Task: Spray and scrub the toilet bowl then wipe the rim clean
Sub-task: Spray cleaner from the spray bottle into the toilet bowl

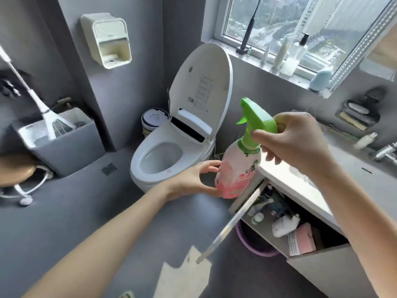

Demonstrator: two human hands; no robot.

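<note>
A white toilet (150, 175) stands against the grey wall with its lid (206, 82) raised and the seat down over the bowl. In front of it I hold a spray bottle (238, 168), pink and white with a green trigger head pointing left. My right hand (294, 143) grips the green head and neck from the right. My left hand (193, 179) curls around the bottle's lower body, fingers and thumb touching its base.
An open cabinet door (234, 220) juts out under the white counter (300, 186), with bottles and packets inside. A purple basin (257, 248) sits below. A grey bin with a mop (53, 134) stands left, a stool (17, 168) at far left, toiletries on the window sill (279, 69).
</note>
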